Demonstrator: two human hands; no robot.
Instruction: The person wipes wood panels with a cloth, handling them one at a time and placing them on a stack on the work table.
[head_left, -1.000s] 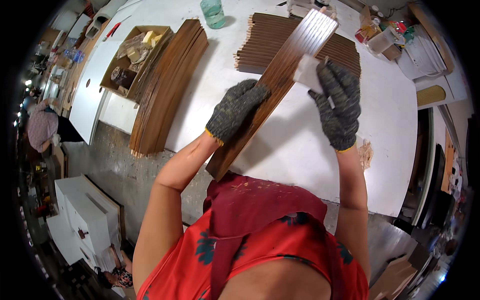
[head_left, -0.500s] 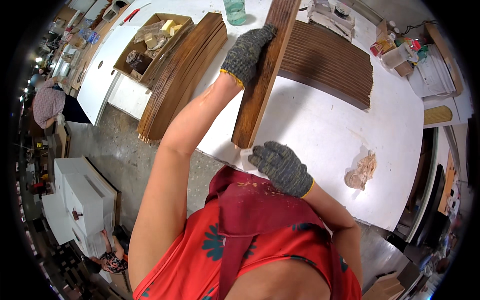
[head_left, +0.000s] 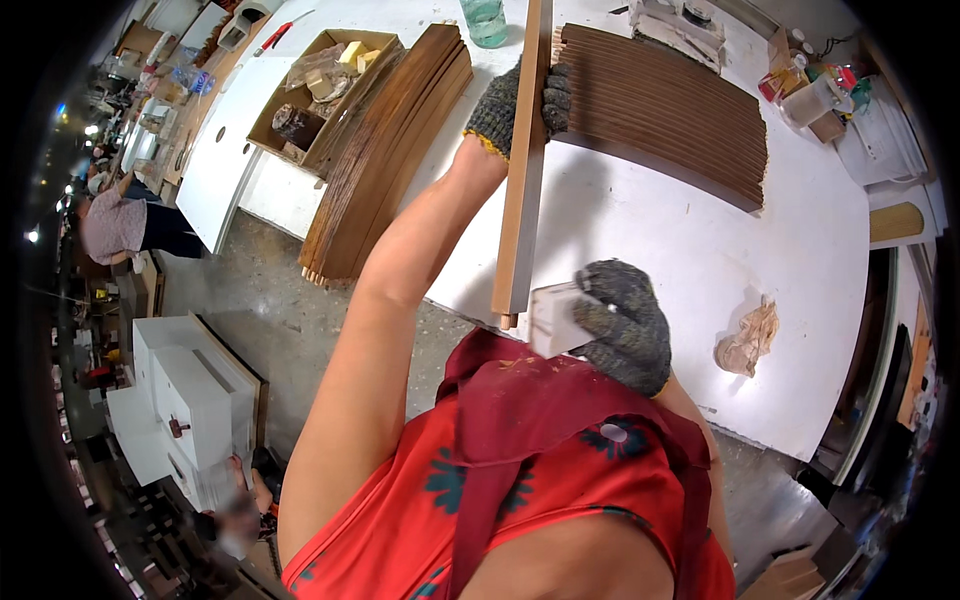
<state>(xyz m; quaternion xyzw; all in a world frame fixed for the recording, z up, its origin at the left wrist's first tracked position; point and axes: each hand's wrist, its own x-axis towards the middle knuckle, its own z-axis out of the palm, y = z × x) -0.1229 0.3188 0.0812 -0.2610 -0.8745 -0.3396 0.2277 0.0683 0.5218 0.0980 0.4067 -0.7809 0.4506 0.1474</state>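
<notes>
In its grey knitted glove, my left hand (head_left: pixel 497 112) wraps around a long brown wooden slat (head_left: pixel 522 190) near its far part, fingers showing on the right side. The slat is tilted edge-up over the white table, its near end close to my apron, with a short round peg sticking out. My gloved right hand (head_left: pixel 630 325) grips a pale rectangular block (head_left: pixel 556 320) just right of that near end, apart from the slat. Right of my left hand lies a row of brown slats (head_left: pixel 660 120) side by side. Another stack of slats (head_left: pixel 395 150) rests on the left.
A cardboard box (head_left: pixel 320 100) with yellowish blocks and a dark roll sits at far left. A greenish bottle (head_left: pixel 485 22) stands at the back. Crumpled brown paper (head_left: pixel 748 338) lies on the white table (head_left: pixel 660 270) at right. Containers (head_left: pixel 815 100) crowd the far right. Other people are at left.
The slat has been turned so a narrower, lighter face shows, and it stands more upright in view. My right hand has turned, exposing more of the pale block.
</notes>
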